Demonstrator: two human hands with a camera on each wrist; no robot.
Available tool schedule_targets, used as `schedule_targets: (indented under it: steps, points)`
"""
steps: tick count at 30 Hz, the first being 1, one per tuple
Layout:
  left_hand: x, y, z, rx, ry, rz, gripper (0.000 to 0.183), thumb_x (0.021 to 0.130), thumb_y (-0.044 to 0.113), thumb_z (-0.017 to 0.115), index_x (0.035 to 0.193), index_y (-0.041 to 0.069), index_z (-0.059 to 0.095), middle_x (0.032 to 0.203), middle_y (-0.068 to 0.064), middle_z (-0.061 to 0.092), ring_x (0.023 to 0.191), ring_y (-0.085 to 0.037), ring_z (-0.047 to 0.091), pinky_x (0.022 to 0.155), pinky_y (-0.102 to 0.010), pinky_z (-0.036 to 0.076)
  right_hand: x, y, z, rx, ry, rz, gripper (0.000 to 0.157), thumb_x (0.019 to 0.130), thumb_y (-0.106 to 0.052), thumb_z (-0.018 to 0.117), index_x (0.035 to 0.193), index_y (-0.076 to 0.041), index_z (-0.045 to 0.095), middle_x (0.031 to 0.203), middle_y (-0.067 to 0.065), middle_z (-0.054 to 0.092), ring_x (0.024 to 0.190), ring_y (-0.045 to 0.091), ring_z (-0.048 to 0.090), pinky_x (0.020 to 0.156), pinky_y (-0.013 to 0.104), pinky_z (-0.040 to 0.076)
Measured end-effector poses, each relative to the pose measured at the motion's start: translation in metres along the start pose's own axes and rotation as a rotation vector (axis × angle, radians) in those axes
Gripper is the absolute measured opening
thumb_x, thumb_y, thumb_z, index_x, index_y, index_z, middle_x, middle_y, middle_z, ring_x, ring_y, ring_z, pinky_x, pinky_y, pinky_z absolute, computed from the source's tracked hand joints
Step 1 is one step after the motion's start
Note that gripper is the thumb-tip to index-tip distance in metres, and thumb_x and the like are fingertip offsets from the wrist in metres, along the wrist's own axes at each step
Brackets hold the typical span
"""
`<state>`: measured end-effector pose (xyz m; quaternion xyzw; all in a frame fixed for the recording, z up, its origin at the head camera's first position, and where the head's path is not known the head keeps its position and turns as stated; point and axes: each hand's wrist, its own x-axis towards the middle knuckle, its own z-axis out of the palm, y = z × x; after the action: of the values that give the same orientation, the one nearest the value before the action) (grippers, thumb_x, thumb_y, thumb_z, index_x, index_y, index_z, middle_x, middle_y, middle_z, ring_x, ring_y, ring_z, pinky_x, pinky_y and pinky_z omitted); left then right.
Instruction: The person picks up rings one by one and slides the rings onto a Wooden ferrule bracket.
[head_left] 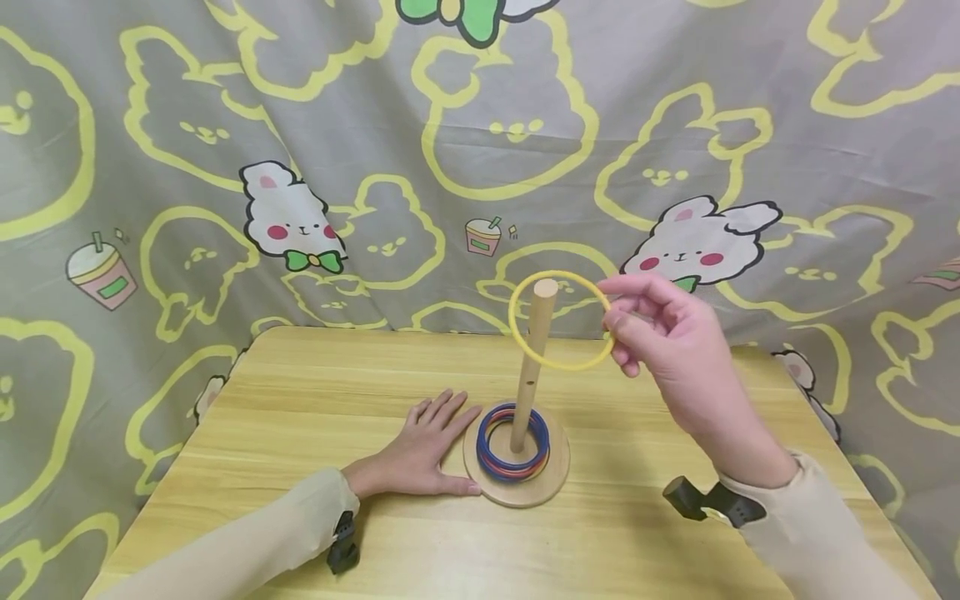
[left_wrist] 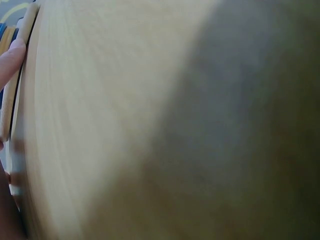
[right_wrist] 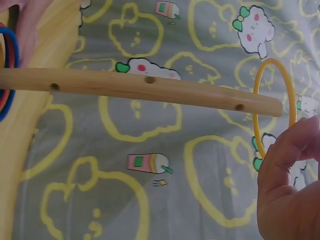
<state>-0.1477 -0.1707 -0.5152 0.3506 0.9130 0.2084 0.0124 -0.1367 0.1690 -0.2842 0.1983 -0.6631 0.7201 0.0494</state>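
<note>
My right hand (head_left: 686, 358) pinches the right side of a thin yellow ring (head_left: 570, 367) between thumb and fingers. The ring hangs around the top of an upright wooden post (head_left: 525, 408); in the right wrist view the post's tip lies within the ring (right_wrist: 291, 90). On the round wooden base (head_left: 517, 496), blue (head_left: 481, 450) and red rings lie stacked around the post's foot. My left hand (head_left: 420, 454) lies spread on the table to the left of the base, its thumb at the rim. In the left wrist view, a digit (left_wrist: 10, 62) touches the base's edge.
The wooden table (head_left: 300, 392) ends at the back against a grey curtain (head_left: 420, 275) with yellow outlines and rabbits. Each wrist carries a black strapped device, the left one (head_left: 343, 542) close to the tabletop.
</note>
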Motion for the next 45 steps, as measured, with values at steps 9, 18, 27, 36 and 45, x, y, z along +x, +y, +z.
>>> schedule_targets:
  steps: [9,18,27,36,45]
  points:
    - [0.002,0.001,-0.002,0.016,-0.025,-0.029,0.114,0.089,0.076,0.073,0.173,0.009,0.032,0.176,-0.026,0.022,0.162,-0.05,0.015,0.122,-0.074,0.015,0.0,0.041,0.003,-0.092,-0.018,0.092,0.029,0.1,0.008,0.061,0.129,0.006,0.066,0.09,0.008,0.067,0.062,0.014,0.06,0.054,0.023,0.052]
    - [0.001,-0.005,0.006,-0.026,0.032,0.008,0.117,0.089,0.083,0.068,0.173,0.01,0.031,0.176,-0.025,0.022,0.162,-0.051,0.015,0.12,-0.076,0.015,-0.009,0.079,0.008,-0.162,-0.017,0.234,0.033,0.097,0.007,0.063,0.13,0.007,0.064,0.093,0.01,0.065,0.063,0.014,0.062,0.059,0.026,0.054]
    - [0.001,0.0,0.002,-0.009,0.019,0.006,0.116,0.089,0.079,0.072,0.172,0.007,0.032,0.175,-0.028,0.024,0.16,-0.053,0.017,0.119,-0.076,0.017,-0.02,0.115,0.007,-0.175,-0.052,0.329,0.036,0.096,0.008,0.062,0.132,0.01,0.062,0.094,0.013,0.065,0.064,0.016,0.063,0.06,0.024,0.055]
    - [0.001,-0.002,0.004,-0.012,0.018,-0.002,0.115,0.09,0.079,0.071,0.172,0.008,0.032,0.176,-0.026,0.023,0.161,-0.052,0.015,0.119,-0.076,0.016,-0.029,0.141,0.009,-0.183,-0.114,0.346,0.037,0.097,0.007,0.062,0.134,0.013,0.059,0.09,0.011,0.064,0.066,0.016,0.064,0.059,0.024,0.055]
    - [0.001,-0.005,0.008,-0.027,0.021,-0.01,0.117,0.088,0.081,0.07,0.173,0.011,0.031,0.177,-0.024,0.02,0.163,-0.049,0.012,0.121,-0.075,0.014,-0.036,0.16,0.008,-0.214,-0.172,0.368,0.035,0.098,0.008,0.062,0.132,0.012,0.061,0.089,0.014,0.064,0.068,0.016,0.063,0.059,0.024,0.056]
